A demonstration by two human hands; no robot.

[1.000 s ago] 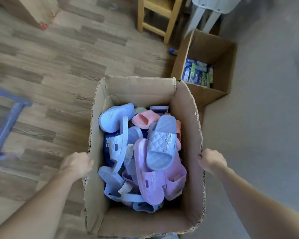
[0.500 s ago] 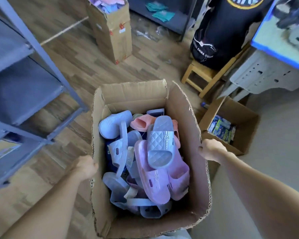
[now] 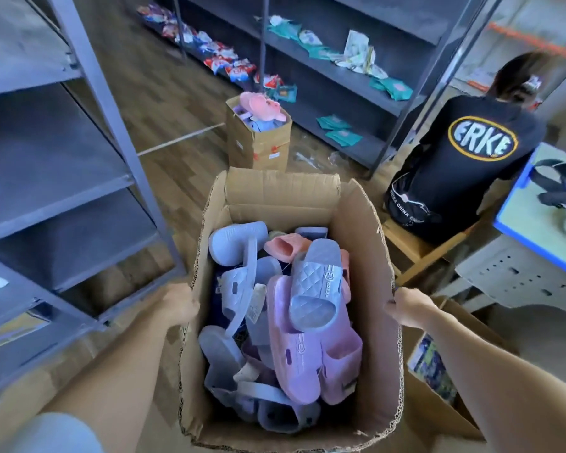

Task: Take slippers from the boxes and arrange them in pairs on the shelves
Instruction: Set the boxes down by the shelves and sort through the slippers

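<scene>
An open cardboard box stands in front of me, filled with several slippers in blue, lilac and pink. A quilted blue slipper lies on top of a lilac one. My left hand grips the box's left rim and my right hand grips its right rim. A grey metal shelf unit with bare boards stands at the left.
A second carton with slippers stands further back on the wooden floor. Dark shelves with packets line the back. A person in a black top sits on a wooden stool at the right. A small box stands by my right arm.
My view has swung up and to the left with the box held in both hands. The grey shelf unit, the back shelves and the seated person have come into view.
</scene>
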